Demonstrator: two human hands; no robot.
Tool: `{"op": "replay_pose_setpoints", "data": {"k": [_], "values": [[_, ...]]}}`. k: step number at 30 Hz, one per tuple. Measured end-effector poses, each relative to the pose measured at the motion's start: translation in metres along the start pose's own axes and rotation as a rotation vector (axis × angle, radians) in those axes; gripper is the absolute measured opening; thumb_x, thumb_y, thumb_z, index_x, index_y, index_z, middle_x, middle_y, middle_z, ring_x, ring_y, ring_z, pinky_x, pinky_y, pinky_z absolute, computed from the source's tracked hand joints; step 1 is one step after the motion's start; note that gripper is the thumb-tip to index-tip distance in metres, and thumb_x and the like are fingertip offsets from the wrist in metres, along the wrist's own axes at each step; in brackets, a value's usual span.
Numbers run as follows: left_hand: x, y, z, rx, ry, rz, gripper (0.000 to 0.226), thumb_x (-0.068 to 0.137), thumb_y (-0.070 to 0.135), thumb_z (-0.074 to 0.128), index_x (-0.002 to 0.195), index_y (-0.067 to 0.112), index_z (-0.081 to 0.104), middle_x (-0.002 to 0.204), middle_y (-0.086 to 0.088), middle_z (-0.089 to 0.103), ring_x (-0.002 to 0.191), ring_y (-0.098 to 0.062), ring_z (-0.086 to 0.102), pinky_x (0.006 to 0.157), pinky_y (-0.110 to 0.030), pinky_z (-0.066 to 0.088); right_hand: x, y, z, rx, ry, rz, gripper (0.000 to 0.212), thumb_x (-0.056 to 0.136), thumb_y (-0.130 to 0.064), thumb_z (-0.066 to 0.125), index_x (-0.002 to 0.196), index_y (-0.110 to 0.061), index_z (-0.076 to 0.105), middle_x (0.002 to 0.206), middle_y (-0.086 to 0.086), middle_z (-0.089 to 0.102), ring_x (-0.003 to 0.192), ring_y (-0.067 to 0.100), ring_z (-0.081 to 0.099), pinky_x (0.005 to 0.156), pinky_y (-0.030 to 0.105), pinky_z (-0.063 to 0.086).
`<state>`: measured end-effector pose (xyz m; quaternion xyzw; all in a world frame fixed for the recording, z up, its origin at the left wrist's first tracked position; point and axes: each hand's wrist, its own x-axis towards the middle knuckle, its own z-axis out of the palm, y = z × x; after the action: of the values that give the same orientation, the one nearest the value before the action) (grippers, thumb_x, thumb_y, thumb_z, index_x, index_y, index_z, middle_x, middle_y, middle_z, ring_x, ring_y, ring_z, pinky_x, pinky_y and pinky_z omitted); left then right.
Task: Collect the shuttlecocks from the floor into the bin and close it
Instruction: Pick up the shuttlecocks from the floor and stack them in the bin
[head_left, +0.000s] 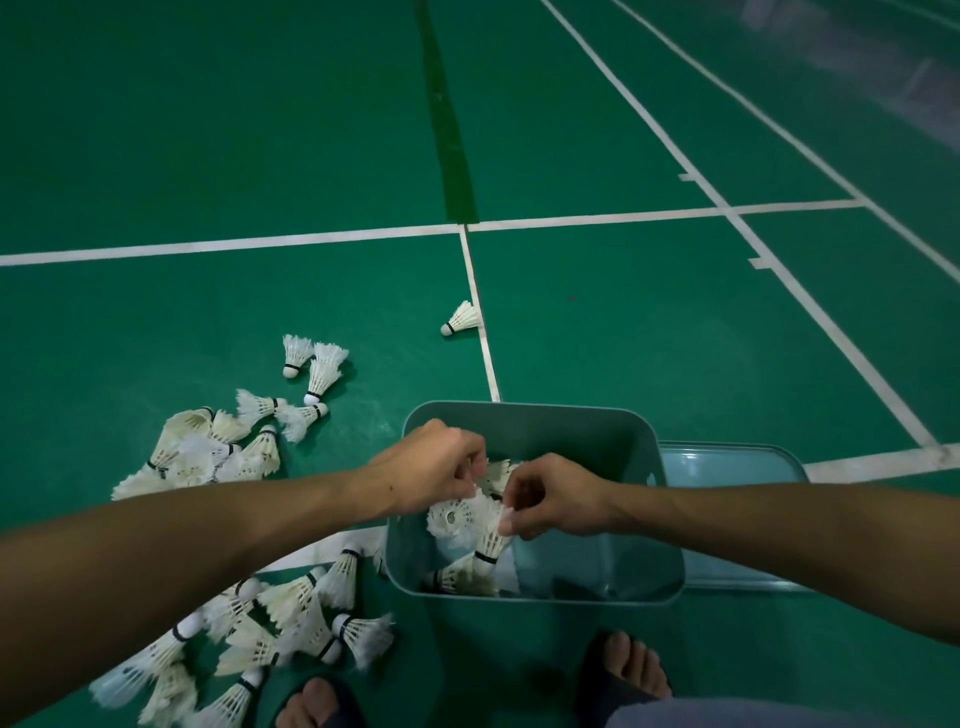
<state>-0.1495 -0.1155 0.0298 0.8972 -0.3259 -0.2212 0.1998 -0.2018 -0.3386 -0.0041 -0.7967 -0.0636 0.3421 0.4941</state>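
Both hands, left hand (434, 462) and right hand (553, 499), pinch white feathered shuttlecocks (480, 517) over the open teal plastic bin (644, 467), so they'd drop straight in.

Smooth teal plastic bin (644, 457) & lid (737, 467), white feather shuttlecocks (322, 374), matt green court floor (208, 156).

Light: dim and even, casting only faint shadows under the bin (540, 592)
Glare: a pale sheen is showing at the far right of the floor (208, 156)
Distortion: the court lines (228, 244) are bowing toward the edges
Focus: near arms and feet are looking soft; far right corner is blurring
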Motion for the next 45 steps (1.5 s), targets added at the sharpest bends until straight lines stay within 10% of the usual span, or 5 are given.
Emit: {"op": "replay_pose_setpoints", "data": {"k": [9,33,45], "values": [[0.001,-0.007,-0.002,0.101,0.072,-0.044,0.013,0.091,0.013,0.078,0.097,0.022,0.071,0.088,0.013,0.073,0.08,-0.002,0.07,0.077,-0.029,0.063,-0.009,0.054,-0.011,-0.507,0.25,0.272,0.016,0.087,-0.027,0.077,0.083,-0.015,0.068,0.084,-0.002,0.07,0.075,0.014,0.064,0.057,0.02,0.046],[-0.006,-0.008,0.01,0.039,0.03,-0.088,0.009,0.092,0.006,0.07,0.093,0.015,0.071,0.085,0.006,0.072,0.077,-0.008,0.07,0.076,-0.029,0.063,0.011,0.079,0.038,-0.187,0.073,0.544,0.012,0.094,-0.024,0.075,0.084,-0.018,0.073,0.082,-0.001,0.073,0.075,0.012,0.069,0.067,0.025,0.055],[0.004,0.001,0.011,-0.276,0.035,-0.327,0.008,0.093,0.003,0.076,0.088,0.008,0.072,0.079,-0.007,0.077,0.054,-0.013,0.074,0.053,-0.02,0.058,-0.01,-0.003,0.019,-1.159,0.165,-0.551,0.045,0.086,-0.057,0.057,0.121,-0.028,0.058,0.115,-0.003,0.054,0.101,0.018,0.045,0.085,0.032,0.043]]}}
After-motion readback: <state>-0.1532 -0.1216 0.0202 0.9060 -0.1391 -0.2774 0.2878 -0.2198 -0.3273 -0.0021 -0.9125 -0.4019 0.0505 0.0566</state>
